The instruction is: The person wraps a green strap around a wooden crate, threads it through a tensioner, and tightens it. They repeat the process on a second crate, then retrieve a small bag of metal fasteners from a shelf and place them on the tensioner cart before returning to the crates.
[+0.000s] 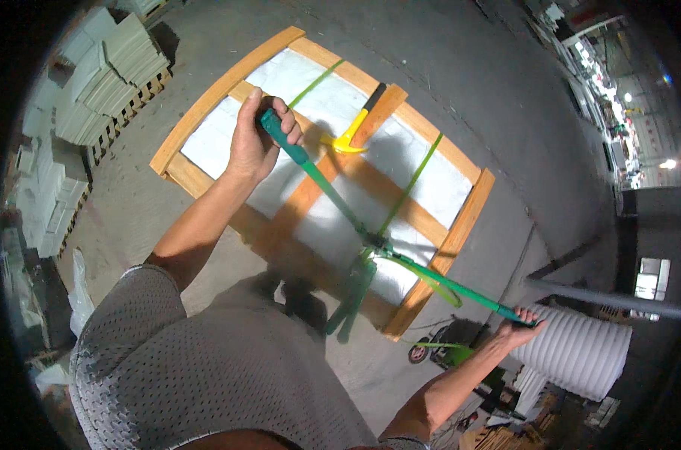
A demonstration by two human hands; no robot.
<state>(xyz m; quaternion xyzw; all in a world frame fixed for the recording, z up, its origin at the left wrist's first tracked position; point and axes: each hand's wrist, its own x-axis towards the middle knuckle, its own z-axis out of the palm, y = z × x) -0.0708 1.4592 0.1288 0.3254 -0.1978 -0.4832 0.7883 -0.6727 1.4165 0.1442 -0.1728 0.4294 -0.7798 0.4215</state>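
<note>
My left hand (261, 139) is closed round the dark green grip of one long handle of a two-handled strapping sealer (333, 195). My right hand (517, 330) grips the end of its other handle, off to the lower right. The handles are spread wide, and the tool's head meets a green strap (411, 184) over the crate's near side. Below the head hangs another dark green, two-legged tool (353, 300), partly in shadow. The wooden-framed crate (423, 236) has white sheeting between its slats. On its top lies a yellow hammer (351, 137) with a black grip.
A second green strap (318, 82) crosses the crate further left. Pale slabs (115, 67) are stacked on pallets at the left. A white ribbed roll (580, 349) stands beyond my right hand, near a small green wheeled cart (460, 352). A dark beam (610, 296) runs at the right.
</note>
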